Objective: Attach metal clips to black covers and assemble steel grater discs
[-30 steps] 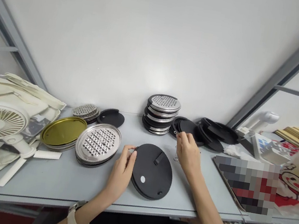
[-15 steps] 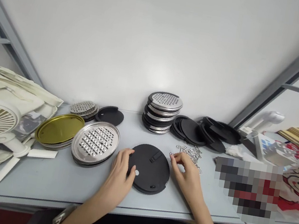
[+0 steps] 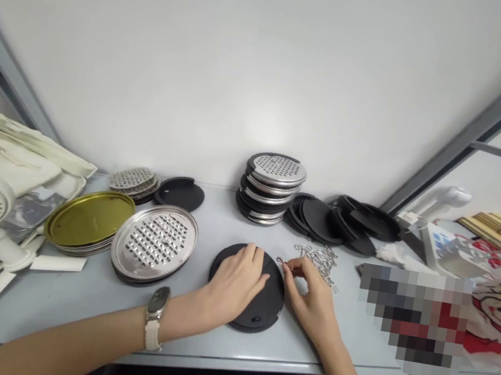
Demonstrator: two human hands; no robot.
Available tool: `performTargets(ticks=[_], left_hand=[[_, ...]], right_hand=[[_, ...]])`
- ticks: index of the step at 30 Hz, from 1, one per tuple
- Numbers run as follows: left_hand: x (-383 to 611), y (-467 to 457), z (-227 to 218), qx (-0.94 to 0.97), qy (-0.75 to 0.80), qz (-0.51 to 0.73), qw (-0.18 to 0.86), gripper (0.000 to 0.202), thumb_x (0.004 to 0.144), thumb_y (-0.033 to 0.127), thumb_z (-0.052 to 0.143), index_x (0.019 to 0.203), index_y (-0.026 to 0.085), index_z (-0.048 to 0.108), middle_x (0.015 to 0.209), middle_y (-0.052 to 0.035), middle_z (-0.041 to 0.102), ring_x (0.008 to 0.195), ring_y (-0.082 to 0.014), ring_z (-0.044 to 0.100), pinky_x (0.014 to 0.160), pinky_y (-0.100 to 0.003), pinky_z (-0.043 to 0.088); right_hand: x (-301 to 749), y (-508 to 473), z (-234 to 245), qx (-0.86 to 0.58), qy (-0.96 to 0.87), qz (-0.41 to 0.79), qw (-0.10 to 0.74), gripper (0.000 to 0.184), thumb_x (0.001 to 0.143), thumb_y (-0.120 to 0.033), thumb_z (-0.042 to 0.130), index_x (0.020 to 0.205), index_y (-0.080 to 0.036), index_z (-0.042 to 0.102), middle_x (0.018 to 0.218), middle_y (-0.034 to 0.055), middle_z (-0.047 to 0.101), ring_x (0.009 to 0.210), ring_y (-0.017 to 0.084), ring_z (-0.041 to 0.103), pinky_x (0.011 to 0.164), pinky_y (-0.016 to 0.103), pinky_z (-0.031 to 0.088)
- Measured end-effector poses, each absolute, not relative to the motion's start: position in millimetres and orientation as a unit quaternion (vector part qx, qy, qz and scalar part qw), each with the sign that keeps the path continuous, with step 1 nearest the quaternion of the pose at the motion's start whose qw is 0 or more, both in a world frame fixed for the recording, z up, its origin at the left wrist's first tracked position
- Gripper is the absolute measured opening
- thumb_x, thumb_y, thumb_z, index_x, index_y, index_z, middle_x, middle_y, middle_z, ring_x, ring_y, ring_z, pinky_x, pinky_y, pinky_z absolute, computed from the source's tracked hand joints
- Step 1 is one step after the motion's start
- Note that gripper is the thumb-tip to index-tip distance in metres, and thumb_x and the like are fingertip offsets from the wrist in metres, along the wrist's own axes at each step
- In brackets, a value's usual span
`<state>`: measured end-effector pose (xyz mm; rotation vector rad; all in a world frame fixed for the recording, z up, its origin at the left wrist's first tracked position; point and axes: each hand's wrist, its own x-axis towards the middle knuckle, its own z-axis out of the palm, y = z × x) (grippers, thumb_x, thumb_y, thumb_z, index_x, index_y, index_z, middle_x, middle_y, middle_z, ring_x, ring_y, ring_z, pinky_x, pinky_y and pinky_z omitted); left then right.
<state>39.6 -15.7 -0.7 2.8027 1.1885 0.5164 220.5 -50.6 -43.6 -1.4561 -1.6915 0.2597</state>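
Head view, black disc: The black disc [image 3: 263, 307] lies flat on the grey table [image 3: 363, 334], between the two hands; it is round, so no long axis can be told.
Left hand: The left hand [image 3: 235, 280] is over the upper left part of the disc, fingers bent and close together; some fingertips are hidden, so I cannot tell whether it grips, presses or only hovers.
Right hand: The right hand [image 3: 310, 292] is just beside the disc's right edge, thumb and forefinger pinched on a small metal hook [image 3: 280, 260].
Hook and hands: The hook points left from the right fingertips, its long axis roughly sideways, toward the disc's upper right edge; the right hand is nearer. Contact with the disc I cannot tell.
Loose hooks: A heap of metal hooks [image 3: 323, 261] lies just beyond the right hand.
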Motion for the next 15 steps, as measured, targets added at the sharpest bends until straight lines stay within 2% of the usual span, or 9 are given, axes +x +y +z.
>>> performTargets(ticks=[6,11,15], left_hand=[[42.5,-11.4,-22.6,0.919,0.352,0.178,0.008,0.015,0.095,0.014,0.034,0.092,0.015,0.049,0.092,-0.009,0.051,0.078,-0.0216,0.055,0.067,-0.035,0.05],[26.9,-8.8,-25.4,0.912,0.335,0.2,0.123,0.008,0.093,0.018,0.041,0.097,0.018,0.048,0.095,-0.0058,0.05,0.08,-0.0182,0.055,0.07,-0.032,0.051],[21.8,-8.3,-20.8,0.896,0.338,0.227,0.177,0.015,0.091,0.017,0.043,0.105,0.019,0.048,0.101,-0.0059,0.05,0.09,-0.0192,0.055,0.078,-0.034,0.051]], right_hand=[[220.1,-50.6,-42.9,-0.587,-0.681,0.112,0.422,0.015,0.096,-0.03,0.042,0.087,-0.022,0.05,0.077,0.0031,0.057,0.071,0.018,0.057,0.069,0.032,0.047],[219.6,-49.8,-48.7,-0.571,-0.664,0.163,0.454,0.012,0.095,-0.033,0.047,0.091,-0.022,0.047,0.082,0.0047,0.06,0.074,0.018,0.06,0.069,0.031,0.05],[219.3,-51.9,-49.7,-0.591,-0.636,0.147,0.475,0.012,0.093,-0.034,0.052,0.095,-0.023,0.048,0.084,0.0043,0.06,0.078,0.019,0.062,0.07,0.03,0.051]])
